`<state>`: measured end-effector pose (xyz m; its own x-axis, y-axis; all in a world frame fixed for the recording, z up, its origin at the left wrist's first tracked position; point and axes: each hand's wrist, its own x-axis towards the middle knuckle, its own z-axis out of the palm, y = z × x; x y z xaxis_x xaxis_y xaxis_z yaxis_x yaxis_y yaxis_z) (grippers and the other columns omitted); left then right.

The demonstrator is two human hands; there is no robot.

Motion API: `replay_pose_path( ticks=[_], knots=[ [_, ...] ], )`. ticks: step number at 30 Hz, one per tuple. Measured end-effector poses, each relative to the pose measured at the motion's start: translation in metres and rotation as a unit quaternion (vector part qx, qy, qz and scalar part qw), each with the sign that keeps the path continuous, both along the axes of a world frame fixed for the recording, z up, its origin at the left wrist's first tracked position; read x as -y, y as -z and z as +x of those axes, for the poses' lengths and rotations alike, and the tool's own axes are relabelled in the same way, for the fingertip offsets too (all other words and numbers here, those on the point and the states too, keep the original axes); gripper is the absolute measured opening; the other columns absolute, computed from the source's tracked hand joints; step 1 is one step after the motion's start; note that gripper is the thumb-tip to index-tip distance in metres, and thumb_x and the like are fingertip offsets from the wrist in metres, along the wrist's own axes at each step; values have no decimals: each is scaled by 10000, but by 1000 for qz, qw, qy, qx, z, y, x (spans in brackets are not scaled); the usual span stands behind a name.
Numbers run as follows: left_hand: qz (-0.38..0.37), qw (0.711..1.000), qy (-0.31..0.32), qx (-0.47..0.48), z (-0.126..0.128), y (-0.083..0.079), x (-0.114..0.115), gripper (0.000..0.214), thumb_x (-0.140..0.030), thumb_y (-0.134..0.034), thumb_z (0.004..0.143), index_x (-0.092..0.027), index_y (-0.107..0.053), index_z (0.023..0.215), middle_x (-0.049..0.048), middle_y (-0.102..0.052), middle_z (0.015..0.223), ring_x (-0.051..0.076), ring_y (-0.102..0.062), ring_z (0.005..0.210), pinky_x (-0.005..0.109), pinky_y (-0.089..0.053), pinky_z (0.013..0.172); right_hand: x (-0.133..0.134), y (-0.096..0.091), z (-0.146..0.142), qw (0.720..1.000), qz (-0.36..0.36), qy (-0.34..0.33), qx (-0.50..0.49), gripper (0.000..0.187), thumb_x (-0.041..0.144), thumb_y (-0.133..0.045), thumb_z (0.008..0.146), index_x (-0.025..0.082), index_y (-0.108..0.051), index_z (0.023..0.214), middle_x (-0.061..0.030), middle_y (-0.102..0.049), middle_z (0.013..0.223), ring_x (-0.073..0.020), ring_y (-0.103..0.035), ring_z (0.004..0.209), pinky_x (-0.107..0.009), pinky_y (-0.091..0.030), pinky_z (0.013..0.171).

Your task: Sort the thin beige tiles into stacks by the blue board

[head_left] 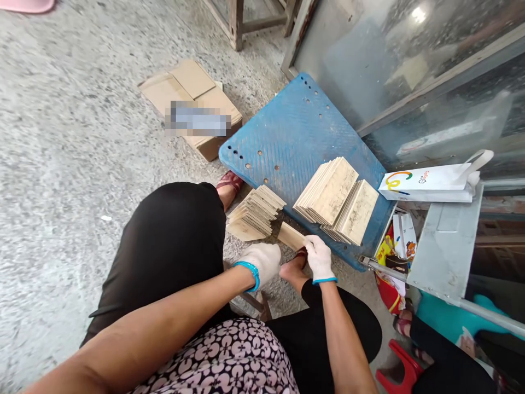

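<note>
Both my hands wear white knit gloves with blue cuffs. My right hand (319, 258) grips the end of a thin wooden board (291, 236), which tilts up and to the left. To its left, my left hand (262, 262) is curled closed, the fingers turned away; whatever it may hold is hidden. Just ahead of that hand, a fanned stack of thin boards (256, 210) stands low by my feet. Two more stacks, a wider one (326, 191) and a narrower one (356, 213), lean together on a blue plastic platform (283, 131); dark stains mark their faces.
A cardboard box (205, 98) lies beyond the platform's left corner. A white paper bag (429, 183) rests at the right, above a grey metal panel (447, 246). A glass-paned frame (394, 71) borders the back right. Another person's leg (445, 353) and a red stool (397, 366) are at lower right.
</note>
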<state>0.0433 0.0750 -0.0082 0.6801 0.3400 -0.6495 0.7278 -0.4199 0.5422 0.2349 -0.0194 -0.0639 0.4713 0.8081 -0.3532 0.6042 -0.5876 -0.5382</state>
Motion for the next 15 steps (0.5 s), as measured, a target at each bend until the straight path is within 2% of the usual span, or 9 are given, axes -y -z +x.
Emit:
replay_pose_path(
  ticks=[4,6,9,12,15],
  knots=[
    [30,998,-52,17,-3,5,-13,523,-331,-462,831,-56,-495,1275,217,-634,1103,362,-637,976,459,-508,784,9,-48,11,998,31,-12,-54,213,379,-524,824,237,-676,872,-15,-692,859,-206,-610,820,-315,-457,778],
    [7,995,-79,58,-6,4,-19,622,-394,-506,811,-91,-450,1352,190,-607,1209,321,-606,1070,401,-484,872,12,-72,15,995,44,-9,-87,207,386,-556,817,234,-685,870,-17,-691,853,-203,-609,811,-306,-460,757],
    [-72,980,-90,164,-8,-1,-26,700,-466,-552,788,-187,-419,1417,111,-571,1313,267,-559,1153,326,-449,925,15,-103,21,990,57,6,-129,205,403,-618,795,223,-699,850,-29,-688,839,-202,-606,800,-304,-464,747],
    [-164,947,-104,254,-7,-3,-24,544,-480,-546,803,-261,-555,1300,16,-653,1185,211,-598,1053,255,-461,840,17,-120,26,980,72,45,-180,221,416,-692,750,215,-706,839,-43,-687,815,-201,-604,765,-306,-476,723],
    [-228,927,-152,257,-5,0,-17,398,-486,-534,805,-197,-694,1027,14,-699,913,179,-625,825,226,-448,638,17,-125,30,969,84,81,-219,258,429,-745,699,208,-715,828,-64,-696,812,-206,-614,729,-319,-497,695]
  ],
)
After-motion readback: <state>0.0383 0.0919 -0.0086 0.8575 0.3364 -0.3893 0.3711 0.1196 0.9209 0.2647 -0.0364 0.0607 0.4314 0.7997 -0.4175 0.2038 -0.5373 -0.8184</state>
